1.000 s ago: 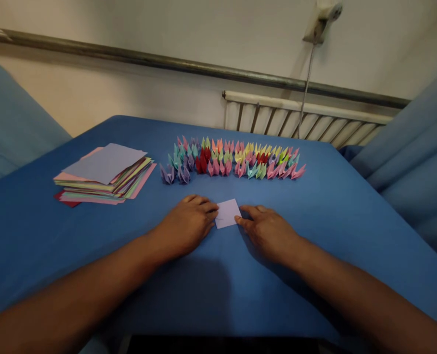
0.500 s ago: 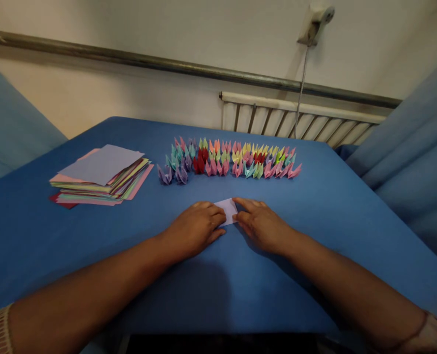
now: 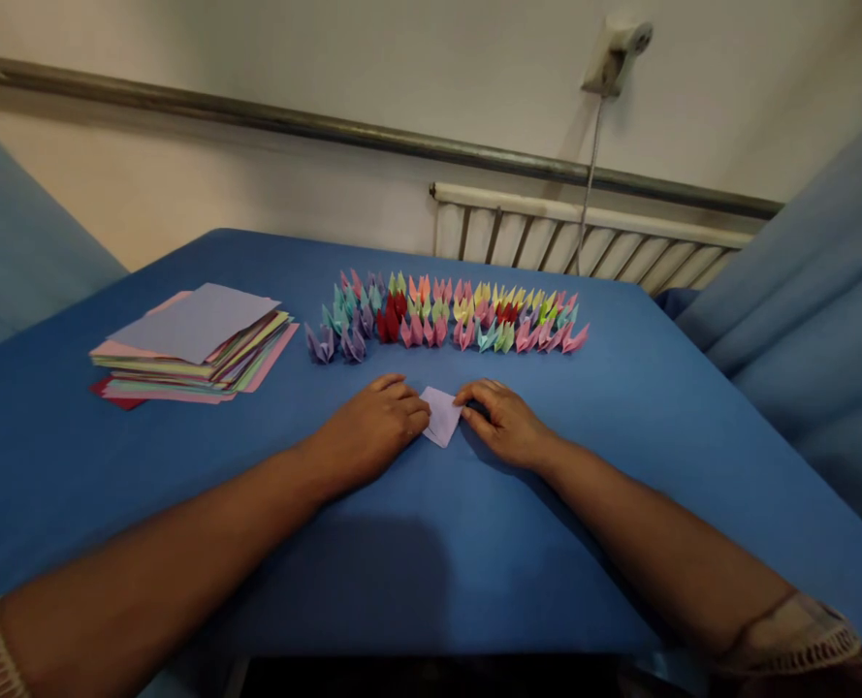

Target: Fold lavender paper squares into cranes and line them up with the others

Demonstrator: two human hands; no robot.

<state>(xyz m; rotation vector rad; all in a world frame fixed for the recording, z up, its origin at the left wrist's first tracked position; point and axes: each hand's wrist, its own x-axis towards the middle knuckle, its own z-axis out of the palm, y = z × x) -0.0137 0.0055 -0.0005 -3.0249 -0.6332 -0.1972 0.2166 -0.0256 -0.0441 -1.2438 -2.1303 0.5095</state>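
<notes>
A small folded square of lilac origami paper [image 3: 442,417] lies on the blue cloth in front of me, turned so one corner points towards me. My left hand [image 3: 385,419] has its fingers together and pressed on the paper's left corner. At the right corner, my right hand [image 3: 504,419] grips the edge between thumb and forefinger. Both palms face down, close to the table. Beyond the hands stand rows of folded paper cranes [image 3: 423,332] in pink, red, yellow, green, turquoise and purple.
A stack of coloured paper sheets [image 3: 194,334] sits at the left, a lilac sheet on top. The blue tablecloth [image 3: 605,407] covers the table. Behind are a metal rail [image 3: 314,118], a radiator [image 3: 532,237] and a wall socket [image 3: 612,58] with a cord. Blue curtains [image 3: 830,291] hang at both sides.
The lilac paper has turned so a corner points towards me, and more of it shows. My left fingers have slid back to its left corner; my right hand has shifted slightly left.
</notes>
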